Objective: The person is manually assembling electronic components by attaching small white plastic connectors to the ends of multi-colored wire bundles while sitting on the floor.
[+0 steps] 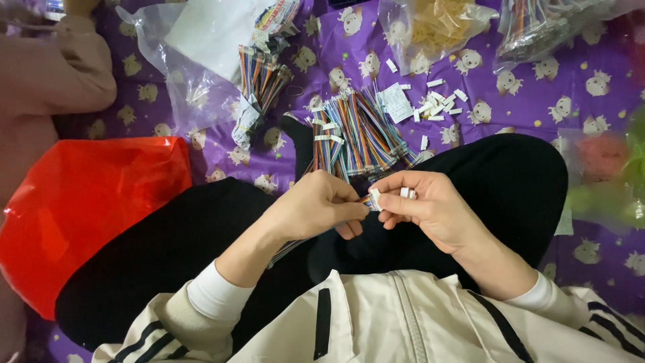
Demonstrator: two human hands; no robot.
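Nearest to us, over our black-trousered lap (201,235), our two hands meet. Our left hand (314,208) is closed in a pinch on a flat multicoloured ribbon cable (289,247), which runs from under the palm back toward our left wrist. Our right hand (430,205) is closed too, its thumb and fingers gripping the cable's white connector (374,199) at the end; a second small white piece (407,193) shows between its fingers. The two hands touch at the fingertips.

Just beyond the hands, on the purple cloth (537,101) between our knees, lies a pile of cables (356,131) of the same kind, banded with white tags. Right of the pile, small white labels (437,104) are scattered, near a folded paper slip (396,102). Left of the pile sits another cable bundle (259,84), half inside a clear bag (175,60).

At the cloth's left edge rests a red bag (80,202), with another person's pink sleeve (47,74) beyond it. Along the far edge lie a clear bag of yellowish bits (437,27) and, toward the far right corner, a bag of more cables (537,27). At the right edge we see something blurred, red and green (605,175), which we cannot make out.
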